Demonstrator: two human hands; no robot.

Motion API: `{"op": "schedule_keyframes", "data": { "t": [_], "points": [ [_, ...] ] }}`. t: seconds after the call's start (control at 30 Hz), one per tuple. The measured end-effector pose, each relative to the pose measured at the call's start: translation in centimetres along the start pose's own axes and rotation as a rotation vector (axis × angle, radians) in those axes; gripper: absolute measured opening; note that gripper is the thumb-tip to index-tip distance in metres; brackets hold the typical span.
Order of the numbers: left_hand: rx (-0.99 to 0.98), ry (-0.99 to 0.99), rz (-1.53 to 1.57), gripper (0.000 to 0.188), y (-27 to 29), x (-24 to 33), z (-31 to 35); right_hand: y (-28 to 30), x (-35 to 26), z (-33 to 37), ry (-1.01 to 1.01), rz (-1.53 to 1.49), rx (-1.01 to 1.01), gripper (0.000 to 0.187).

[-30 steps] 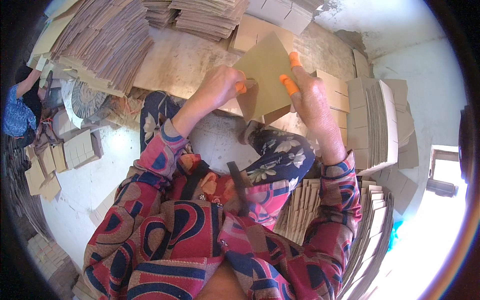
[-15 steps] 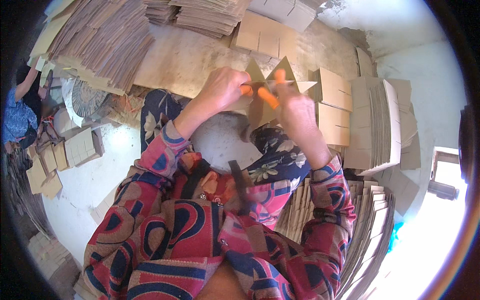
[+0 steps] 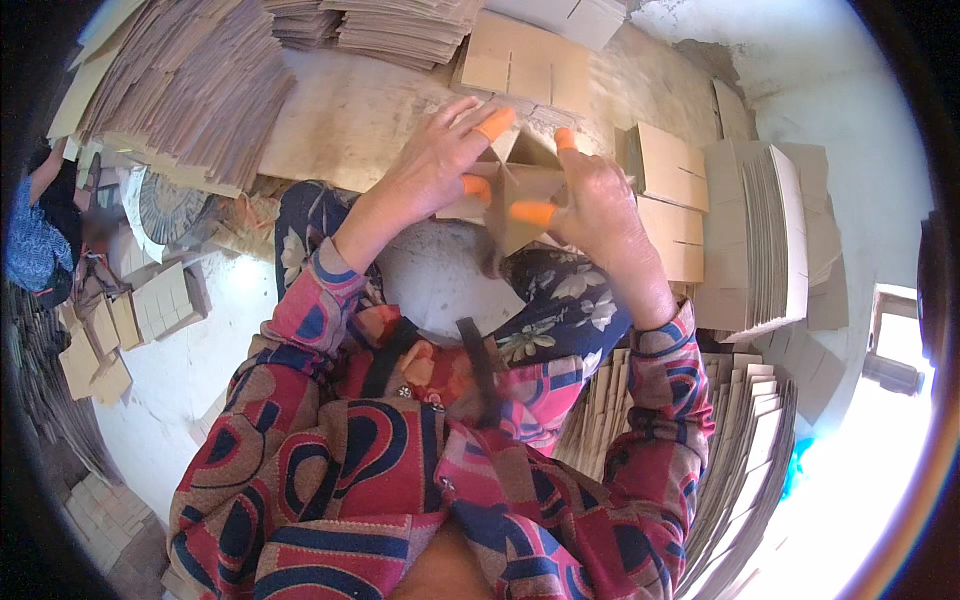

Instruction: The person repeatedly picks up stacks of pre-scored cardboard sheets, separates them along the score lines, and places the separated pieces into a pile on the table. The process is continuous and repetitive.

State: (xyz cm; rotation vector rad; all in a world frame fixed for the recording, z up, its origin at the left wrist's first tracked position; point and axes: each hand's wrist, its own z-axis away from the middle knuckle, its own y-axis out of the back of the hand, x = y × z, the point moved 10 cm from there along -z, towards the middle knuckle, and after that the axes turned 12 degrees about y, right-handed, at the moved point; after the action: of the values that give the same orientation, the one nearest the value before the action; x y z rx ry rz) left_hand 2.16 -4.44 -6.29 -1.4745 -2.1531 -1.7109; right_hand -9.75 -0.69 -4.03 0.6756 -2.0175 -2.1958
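Cardboard piece (image 3: 528,190) sits between both hands above the near edge of the tabletop (image 3: 335,125); fingers cover much of it, so its panels cannot be counted. The left hand (image 3: 430,155) reaches over its left side with fingers spread, and whether that grip pinches it I cannot tell. The right hand (image 3: 600,205) grips its right side, thumb across the near face. Orange finger covers (image 3: 533,213) number four, two per hand. Two slotted stacks (image 3: 668,165) stand along the tabletop's right edge, one nearer than the other. One tall stack (image 3: 185,95), cut off above, fills the far left corner. One other person (image 3: 38,240) in blue is partly lost in the dark left rim.
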Motion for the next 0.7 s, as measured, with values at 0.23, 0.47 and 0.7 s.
{"op": "schedule_keyframes", "data": {
  "t": [0.23,0.47,0.7],
  "points": [
    [-0.091,-0.037,0.140,0.031,0.2,-0.2,0.2,0.1,-0.8,1.4,0.250,0.052,0.212,0.039],
    [-0.178,0.034,0.139,0.034,-1.1,-2.4,-0.4,-1.3,-0.4,0.7,0.275,0.123,0.268,0.046],
    [-0.431,0.266,0.602,0.037,0.4,-3.0,0.9,2.6,-4.2,3.4,0.329,0.212,0.344,0.043]
  ]
}}
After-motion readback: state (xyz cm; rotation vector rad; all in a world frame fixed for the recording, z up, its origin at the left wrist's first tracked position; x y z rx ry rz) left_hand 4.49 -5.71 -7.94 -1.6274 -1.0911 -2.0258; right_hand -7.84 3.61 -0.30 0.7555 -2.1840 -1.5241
